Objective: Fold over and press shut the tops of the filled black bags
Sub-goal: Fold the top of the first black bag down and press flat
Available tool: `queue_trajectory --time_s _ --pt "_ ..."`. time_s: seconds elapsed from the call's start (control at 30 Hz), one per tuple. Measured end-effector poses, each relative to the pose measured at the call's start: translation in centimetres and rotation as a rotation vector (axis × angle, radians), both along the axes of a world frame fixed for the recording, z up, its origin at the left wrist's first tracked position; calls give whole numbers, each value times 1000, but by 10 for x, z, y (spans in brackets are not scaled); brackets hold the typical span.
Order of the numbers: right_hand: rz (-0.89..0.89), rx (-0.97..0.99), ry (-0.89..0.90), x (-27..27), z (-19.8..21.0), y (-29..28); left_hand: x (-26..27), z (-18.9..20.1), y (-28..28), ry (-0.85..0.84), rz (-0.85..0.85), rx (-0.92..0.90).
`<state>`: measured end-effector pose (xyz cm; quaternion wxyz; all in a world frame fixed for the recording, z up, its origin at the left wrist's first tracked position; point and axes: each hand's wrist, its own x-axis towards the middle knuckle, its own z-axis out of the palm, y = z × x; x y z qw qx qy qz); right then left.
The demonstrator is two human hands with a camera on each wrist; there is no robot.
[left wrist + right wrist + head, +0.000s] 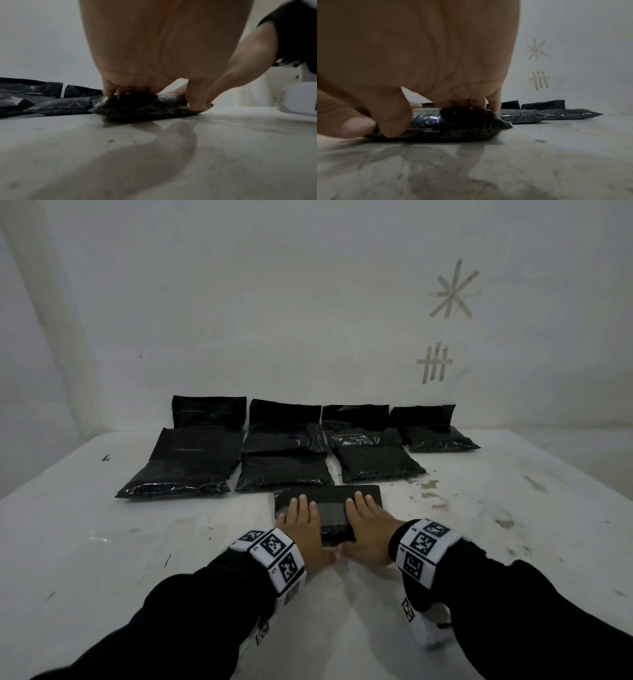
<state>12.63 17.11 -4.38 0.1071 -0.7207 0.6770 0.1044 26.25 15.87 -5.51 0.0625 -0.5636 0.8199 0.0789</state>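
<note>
Nearest black bag (334,510), on bench (137,542): my left hand (301,529) and right hand (366,525) press it, fingers flat (thumbs at near edge).

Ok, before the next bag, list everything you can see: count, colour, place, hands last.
near bag: one, black, table front centre, top folded over, under both hands
other filled bags: several, black, in rows behind it toward the wall; exact count unclear where they overlap, rear flaps stand up
table: one, white, scuffed and stained
tape marks: two, beige, on the wall at right, a star above a grid
wrist bands: two, white with black square codes
sleeves: two, black
left hand: presses flat on the near bag
right hand: presses flat beside it
</note>
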Motion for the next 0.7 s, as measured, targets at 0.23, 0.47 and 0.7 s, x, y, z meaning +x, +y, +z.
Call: queue_trajectory --time_s 0.23,0.47,0.7 --pt "34 -18 -36 -3 -7 1 1 -12 2 38 -8 -24" --pt "29 21 189 5 -4 1 0 -7 0 -51 -38 28" --pt "52 -16 4 10 -2 1 -1 -6 5 14 -12 31"
